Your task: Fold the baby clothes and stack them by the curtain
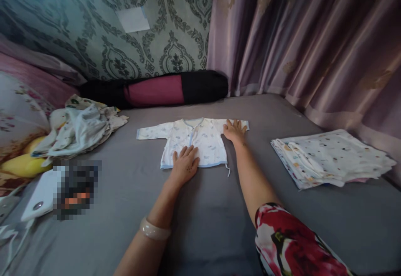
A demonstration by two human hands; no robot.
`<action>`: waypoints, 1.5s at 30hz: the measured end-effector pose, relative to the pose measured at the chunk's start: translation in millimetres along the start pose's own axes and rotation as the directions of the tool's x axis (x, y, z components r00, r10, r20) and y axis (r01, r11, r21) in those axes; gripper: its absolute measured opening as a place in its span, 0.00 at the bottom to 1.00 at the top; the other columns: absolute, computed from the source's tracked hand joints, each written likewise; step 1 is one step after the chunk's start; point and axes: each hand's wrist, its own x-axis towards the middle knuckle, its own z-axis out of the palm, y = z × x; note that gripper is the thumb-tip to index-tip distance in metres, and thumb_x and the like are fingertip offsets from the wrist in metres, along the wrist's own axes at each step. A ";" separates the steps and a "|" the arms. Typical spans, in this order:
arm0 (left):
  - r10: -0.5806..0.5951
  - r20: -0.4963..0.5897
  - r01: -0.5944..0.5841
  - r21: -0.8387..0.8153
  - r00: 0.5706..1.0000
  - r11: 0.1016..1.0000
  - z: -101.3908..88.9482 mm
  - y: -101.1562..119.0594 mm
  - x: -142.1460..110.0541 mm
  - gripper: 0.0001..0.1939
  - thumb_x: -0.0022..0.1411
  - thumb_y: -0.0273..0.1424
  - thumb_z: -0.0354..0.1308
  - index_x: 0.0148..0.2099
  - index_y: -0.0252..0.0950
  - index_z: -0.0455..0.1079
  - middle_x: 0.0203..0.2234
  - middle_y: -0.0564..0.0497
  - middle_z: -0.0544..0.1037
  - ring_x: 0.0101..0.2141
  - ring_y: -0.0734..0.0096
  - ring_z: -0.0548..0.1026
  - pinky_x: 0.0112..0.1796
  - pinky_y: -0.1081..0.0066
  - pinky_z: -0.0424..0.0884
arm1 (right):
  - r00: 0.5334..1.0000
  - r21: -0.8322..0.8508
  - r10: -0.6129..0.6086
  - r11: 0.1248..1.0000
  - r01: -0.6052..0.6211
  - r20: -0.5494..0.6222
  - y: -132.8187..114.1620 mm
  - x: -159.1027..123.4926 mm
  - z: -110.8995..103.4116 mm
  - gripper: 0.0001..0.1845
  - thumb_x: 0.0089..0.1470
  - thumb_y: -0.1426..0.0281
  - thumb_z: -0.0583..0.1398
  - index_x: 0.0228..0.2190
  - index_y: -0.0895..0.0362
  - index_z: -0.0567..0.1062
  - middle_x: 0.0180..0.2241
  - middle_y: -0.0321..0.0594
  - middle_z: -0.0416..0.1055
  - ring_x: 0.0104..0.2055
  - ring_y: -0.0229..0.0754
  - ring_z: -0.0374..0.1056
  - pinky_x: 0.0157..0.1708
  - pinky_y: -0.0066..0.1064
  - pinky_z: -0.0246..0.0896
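Left hand [186, 163] and right hand [234, 130] lie open on the small shirt [211, 142], lower front and sleeve respectively. Left of the folded stack [338, 155], it is spread flat, unfolded; farther left of the stack, a cloth pile [83, 125] lies crumpled.

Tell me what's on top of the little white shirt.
The left hand lies on the shirt, the right hand on one sleeve; the fabric beneath both hands is covered.

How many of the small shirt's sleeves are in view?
2. The left-side sleeve lies stretched out with no hand on it; the right-side sleeve is stretched out too, partly hidden under the right hand.
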 end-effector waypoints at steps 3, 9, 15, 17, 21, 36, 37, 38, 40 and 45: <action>0.023 0.011 -0.023 0.030 1.000 0.999 -9.7 2.6 4.8 0.21 0.68 0.37 0.44 0.61 0.44 0.63 0.62 0.46 0.65 0.62 0.52 0.59 0.59 0.38 0.48 | 0.995 0.011 0.058 0.998 -0.058 -0.075 9.6 1.3 -2.6 0.28 0.64 0.61 0.44 0.62 0.55 0.62 0.66 0.53 0.49 0.69 0.57 0.39 0.62 0.60 0.32; 0.009 0.007 -0.009 0.148 1.000 0.989 -27.3 14.0 27.7 0.16 0.68 0.38 0.46 0.44 0.40 0.74 0.45 0.45 0.77 0.50 0.53 0.71 0.56 0.45 0.54 | 0.948 0.075 0.189 0.982 -0.175 -0.255 23.4 4.0 -4.6 0.25 0.60 0.65 0.49 0.54 0.62 0.69 0.61 0.58 0.57 0.63 0.57 0.51 0.59 0.53 0.43; 0.023 -0.023 -0.020 0.127 0.999 0.992 -33.2 25.8 66.1 0.15 0.67 0.35 0.47 0.43 0.37 0.75 0.44 0.43 0.77 0.49 0.53 0.70 0.49 0.54 0.64 | 0.830 0.173 0.404 0.915 -0.365 -0.383 30.4 5.7 -9.8 0.23 0.56 0.70 0.51 0.49 0.67 0.72 0.53 0.63 0.65 0.56 0.60 0.58 0.54 0.51 0.49; 0.083 -0.029 -0.081 0.054 0.996 0.995 -31.0 28.2 84.1 0.15 0.66 0.33 0.47 0.47 0.36 0.73 0.44 0.43 0.76 0.49 0.57 0.71 0.49 0.59 0.66 | 0.826 0.185 0.425 0.905 -0.382 -0.370 31.0 5.6 -12.6 0.23 0.55 0.69 0.52 0.49 0.68 0.72 0.53 0.64 0.64 0.56 0.61 0.57 0.52 0.50 0.51; 0.213 -0.034 -0.215 -0.068 0.976 0.974 -20.6 30.4 123.8 0.17 0.65 0.30 0.49 0.53 0.32 0.69 0.44 0.42 0.76 0.46 0.63 0.73 0.51 0.65 0.67 | 0.829 0.203 0.438 0.898 -0.390 -0.347 30.8 5.9 -15.6 0.24 0.55 0.70 0.53 0.51 0.69 0.71 0.53 0.64 0.64 0.56 0.61 0.57 0.51 0.49 0.52; 0.146 0.038 -0.148 0.060 0.989 0.987 -0.7 29.9 178.0 0.33 0.61 0.53 0.51 0.62 0.41 0.62 0.53 0.39 0.65 0.53 0.49 0.63 0.54 0.57 0.60 | 0.929 0.936 0.370 0.321 -0.144 0.016 31.4 18.2 -47.0 0.10 0.55 0.72 0.54 0.36 0.60 0.74 0.27 0.42 0.75 0.31 0.43 0.74 0.34 0.35 0.72; 0.141 0.045 -0.144 0.066 0.989 0.987 -0.4 28.5 178.9 0.34 0.61 0.55 0.50 0.63 0.43 0.61 0.53 0.39 0.65 0.54 0.48 0.63 0.54 0.56 0.59 | 0.937 0.967 0.344 0.211 -0.143 0.063 28.7 18.1 -48.0 0.09 0.57 0.72 0.53 0.37 0.59 0.73 0.26 0.40 0.75 0.29 0.41 0.73 0.33 0.36 0.72; 0.141 0.052 -0.145 0.071 0.989 0.987 -0.2 27.2 180.0 0.36 0.60 0.56 0.50 0.64 0.44 0.59 0.53 0.39 0.65 0.54 0.47 0.63 0.54 0.55 0.59 | 0.942 0.981 0.320 0.124 -0.148 0.102 25.8 17.7 -49.0 0.09 0.58 0.72 0.53 0.37 0.59 0.71 0.26 0.38 0.74 0.27 0.39 0.72 0.33 0.37 0.73; 0.152 0.060 -0.156 0.076 0.987 0.985 0.0 24.7 182.3 0.38 0.59 0.58 0.49 0.66 0.45 0.58 0.54 0.39 0.65 0.54 0.45 0.63 0.54 0.54 0.58 | 0.946 0.986 0.285 0.006 -0.164 0.156 19.9 16.4 -51.6 0.07 0.61 0.71 0.52 0.38 0.58 0.69 0.25 0.36 0.73 0.25 0.38 0.72 0.33 0.38 0.74; 0.194 0.109 -0.202 0.066 0.975 0.977 -3.6 21.5 187.4 0.41 0.59 0.58 0.50 0.68 0.44 0.54 0.55 0.37 0.64 0.56 0.43 0.62 0.55 0.53 0.57 | 0.961 0.975 0.186 -0.121 -0.186 0.206 3.7 14.2 -56.2 0.09 0.63 0.70 0.50 0.37 0.58 0.69 0.26 0.36 0.74 0.28 0.38 0.73 0.34 0.36 0.74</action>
